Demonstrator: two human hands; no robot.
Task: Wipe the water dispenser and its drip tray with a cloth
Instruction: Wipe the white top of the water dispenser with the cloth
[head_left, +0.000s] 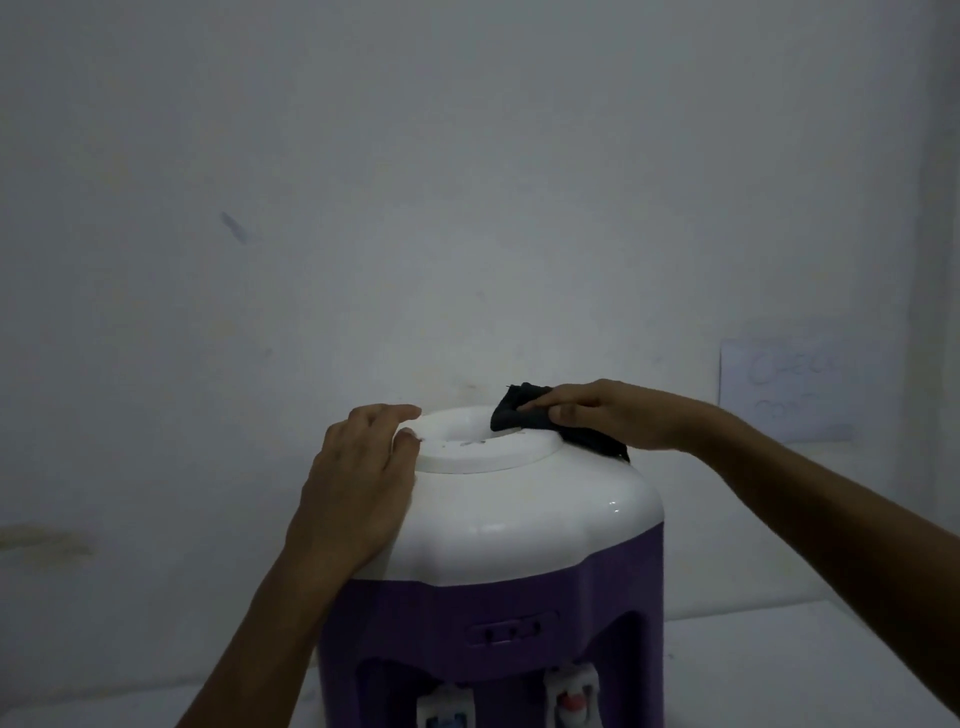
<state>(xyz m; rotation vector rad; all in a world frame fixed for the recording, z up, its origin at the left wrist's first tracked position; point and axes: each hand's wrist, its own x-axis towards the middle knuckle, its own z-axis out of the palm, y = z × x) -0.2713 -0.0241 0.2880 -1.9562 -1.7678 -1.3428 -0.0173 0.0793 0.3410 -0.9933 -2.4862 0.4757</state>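
Water dispenser (498, 561) stands centre frame on a pale surface (779, 649) before a plain grey-white wall (363, 182), its glossy white domed top over a matte purple body with two taps, one red-tipped (570, 701) and one blue-tipped (441, 719), at the bottom edge. Atop the dome sits a raised white collar ring (483, 447) around the bottle opening. The left hand (358, 483) lies on the dome's left shoulder, fingers curved together around the collar's edge, thumb on its rim. The right hand (608, 413) presses a crumpled dark cloth (524, 410), soft and bunched, on the collar's right rim; fingers lie close together over the fabric, apparently pinching it against the thumb, though dim light blurs the grip. Cloth pokes out beyond the fingertips and trails under the palm. A pale sheet of paper (789, 389) hangs on the wall at right.
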